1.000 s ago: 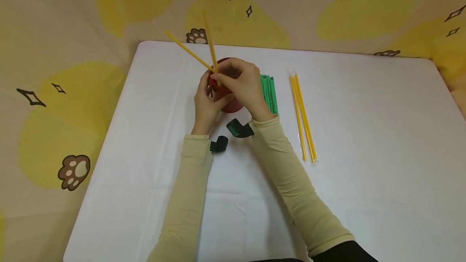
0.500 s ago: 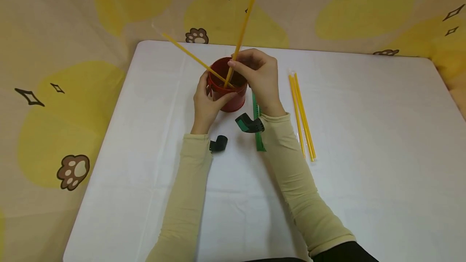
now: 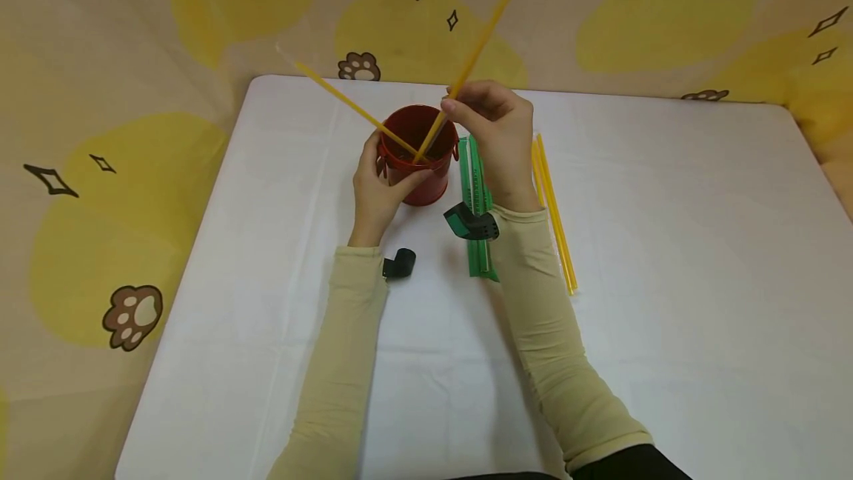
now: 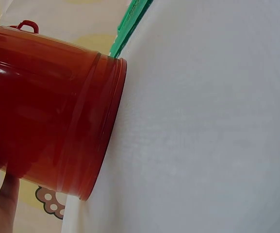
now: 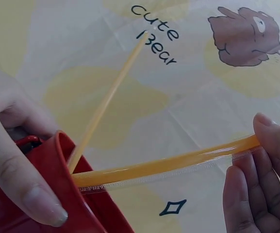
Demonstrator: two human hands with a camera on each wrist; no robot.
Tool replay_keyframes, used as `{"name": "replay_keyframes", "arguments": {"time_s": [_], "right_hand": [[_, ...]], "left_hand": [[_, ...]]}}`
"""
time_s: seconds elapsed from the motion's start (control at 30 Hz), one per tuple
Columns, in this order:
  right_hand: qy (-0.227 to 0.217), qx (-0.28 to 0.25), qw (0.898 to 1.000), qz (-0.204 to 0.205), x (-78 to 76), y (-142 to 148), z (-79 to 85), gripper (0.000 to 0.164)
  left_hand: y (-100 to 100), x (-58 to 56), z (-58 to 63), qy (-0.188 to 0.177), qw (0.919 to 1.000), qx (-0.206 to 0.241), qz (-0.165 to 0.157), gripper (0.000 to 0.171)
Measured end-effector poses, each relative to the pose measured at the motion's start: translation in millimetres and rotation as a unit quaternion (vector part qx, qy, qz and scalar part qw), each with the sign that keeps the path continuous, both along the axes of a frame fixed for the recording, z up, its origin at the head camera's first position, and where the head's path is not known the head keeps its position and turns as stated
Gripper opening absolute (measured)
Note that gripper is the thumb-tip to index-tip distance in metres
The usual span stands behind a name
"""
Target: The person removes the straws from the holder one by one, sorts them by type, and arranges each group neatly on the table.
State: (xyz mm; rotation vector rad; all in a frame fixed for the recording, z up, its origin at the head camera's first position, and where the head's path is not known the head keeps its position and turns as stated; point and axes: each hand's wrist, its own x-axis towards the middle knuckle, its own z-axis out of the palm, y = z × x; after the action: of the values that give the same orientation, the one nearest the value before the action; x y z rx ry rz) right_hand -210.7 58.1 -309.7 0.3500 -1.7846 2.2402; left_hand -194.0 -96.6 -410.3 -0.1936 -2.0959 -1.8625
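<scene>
A small red metal bucket [image 3: 432,185] with side loops stands near the back of the table. My left hand [image 3: 375,191] grips it from the left, thumb along the front just below the rim. Between the thumb and fingers of my right hand [image 3: 501,141] is a yellow straw [image 5: 178,162] in a clear wrapper. Its lower end is inside the bucket, and its upper part slants up to the right. A second wrapped straw [image 3: 338,94] leans out over the bucket's left rim, untouched by either hand. The left wrist view shows the bucket's side and base close up.
Several flat green packets [image 3: 474,184] lie right of the bucket, partly under my right forearm. Beyond them, more yellow straws [image 3: 558,217] lie on the white table [image 3: 680,280]. A patterned cloth [image 3: 640,13] hangs behind the table's back edge.
My right hand has moved right and away from the bucket's mouth, tilting the straw it holds toward the right. My left hand keeps its grip, and the second straw leans left as before.
</scene>
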Motion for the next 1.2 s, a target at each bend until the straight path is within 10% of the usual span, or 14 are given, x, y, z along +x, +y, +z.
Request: {"name": "replay_keyframes", "arguments": {"time_s": [0.57,0.87,1.2], "right_hand": [[0.018,-0.072,0.997,-0.026,7.7,13.0,13.2,0.011],[0.073,-0.103,0.991,-0.041,13.4,19.7,18.7,0.017],[0.075,-0.143,0.986,-0.042,16.6,30.1,25.7,0.018]], "left_hand": [[0.5,-1.6,-0.7,-0.009,0.9998,0.015,-0.007,0.079],[3.6,15.1,28.2,-0.017,0.9997,0.015,-0.010,0.073],[1.1,-2.1,-1.2,0.007,0.9997,0.021,-0.010,0.080]]}}
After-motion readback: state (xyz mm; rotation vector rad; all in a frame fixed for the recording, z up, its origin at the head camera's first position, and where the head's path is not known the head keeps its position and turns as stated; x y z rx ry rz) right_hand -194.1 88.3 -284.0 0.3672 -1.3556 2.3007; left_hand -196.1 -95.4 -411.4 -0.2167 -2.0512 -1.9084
